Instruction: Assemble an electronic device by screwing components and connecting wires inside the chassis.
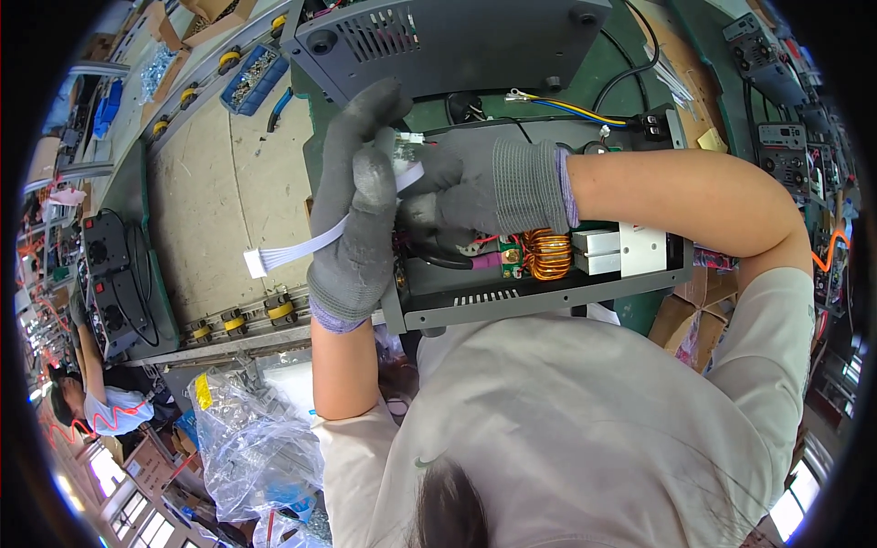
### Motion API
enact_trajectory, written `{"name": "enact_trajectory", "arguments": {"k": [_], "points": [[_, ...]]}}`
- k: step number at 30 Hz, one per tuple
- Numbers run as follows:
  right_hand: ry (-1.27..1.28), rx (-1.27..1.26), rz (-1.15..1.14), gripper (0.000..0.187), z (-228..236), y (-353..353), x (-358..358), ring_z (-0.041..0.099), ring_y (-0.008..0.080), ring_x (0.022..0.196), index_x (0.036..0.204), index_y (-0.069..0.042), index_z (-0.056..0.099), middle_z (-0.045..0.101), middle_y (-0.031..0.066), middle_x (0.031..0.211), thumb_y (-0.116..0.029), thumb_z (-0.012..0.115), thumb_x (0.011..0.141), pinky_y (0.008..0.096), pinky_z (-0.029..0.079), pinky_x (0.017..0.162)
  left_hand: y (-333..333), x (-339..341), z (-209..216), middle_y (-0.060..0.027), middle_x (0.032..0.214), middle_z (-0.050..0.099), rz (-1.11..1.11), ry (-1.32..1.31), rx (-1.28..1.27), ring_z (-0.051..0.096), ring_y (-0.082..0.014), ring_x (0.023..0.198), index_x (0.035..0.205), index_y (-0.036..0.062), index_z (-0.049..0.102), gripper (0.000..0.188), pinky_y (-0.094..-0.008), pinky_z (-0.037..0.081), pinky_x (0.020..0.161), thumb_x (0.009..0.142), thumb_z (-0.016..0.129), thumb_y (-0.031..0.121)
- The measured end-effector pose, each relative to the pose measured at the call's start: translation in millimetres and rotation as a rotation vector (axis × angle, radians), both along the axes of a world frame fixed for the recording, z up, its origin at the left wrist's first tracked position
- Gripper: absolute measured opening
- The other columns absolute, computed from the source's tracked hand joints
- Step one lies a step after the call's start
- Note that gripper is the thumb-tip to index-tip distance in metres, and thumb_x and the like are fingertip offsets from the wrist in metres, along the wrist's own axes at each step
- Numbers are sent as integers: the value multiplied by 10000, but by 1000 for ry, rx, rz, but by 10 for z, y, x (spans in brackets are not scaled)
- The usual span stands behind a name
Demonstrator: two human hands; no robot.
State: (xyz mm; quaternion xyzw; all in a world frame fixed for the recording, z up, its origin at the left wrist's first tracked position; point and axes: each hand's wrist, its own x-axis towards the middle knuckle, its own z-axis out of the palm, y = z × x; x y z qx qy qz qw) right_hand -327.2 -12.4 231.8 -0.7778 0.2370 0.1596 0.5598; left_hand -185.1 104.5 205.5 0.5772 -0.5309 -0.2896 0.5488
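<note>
My left hand (358,205), in a grey glove, is closed at the left end of an open dark metal case (539,306). A white flat ribbon cable (306,245) runs through its grip, with a white plug (257,264) hanging free on the left. My right hand (461,187), gloved alike, reaches across the case from the right. Its fingers are curled beside the left hand, and what they hold is hidden. A small white connector (410,138) shows between the hands. Inside the case sit a copper-wound coil (548,254) and a silver heat sink (596,252).
Another dark vented case (438,46) stands just beyond. Yellow and blue wires (575,111) lie at the far edge. A blue bin (254,79) of small parts and blue-handled pliers (280,110) are at the far left. Clear plastic bags (251,438) lie lower left; a co-worker (100,402) is farther left.
</note>
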Motion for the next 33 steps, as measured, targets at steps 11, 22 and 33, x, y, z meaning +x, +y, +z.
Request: {"name": "enact_trajectory", "arguments": {"k": [11, 22, 33], "points": [[-169, -283, 1, 316, -75, 111, 2, 698, 329, 749, 965, -78, 776, 727, 160, 797, -348, 612, 972, 440, 544, 730, -14, 8, -46, -175, 1373, 585, 15, 117, -21, 553, -260, 1301, 1489, 4, 462, 834, -398, 413, 1123, 1027, 413, 695], [-212, -674, 103, 363, 614, -146, -10, 705, 338, 748, 930, -57, 781, 729, 140, 802, -397, 657, 901, 446, 567, 711, 49, -14, -41, -153, 1375, 576, 82, 81, 117, 532, -277, 1315, 1476, -10, 471, 755, -395, 408, 1127, 1034, 510, 601], [-863, -661, -4, 200, 898, -289, -512, 699, 309, 807, 893, -37, 744, 719, 145, 850, -218, 705, 818, 405, 557, 742, -51, -148, 491, -135, 1235, 656, -2, -329, 142, 608, -221, 1176, 1256, -16, 624, 485, -366, 470, 1017, 868, 709, 263]]}}
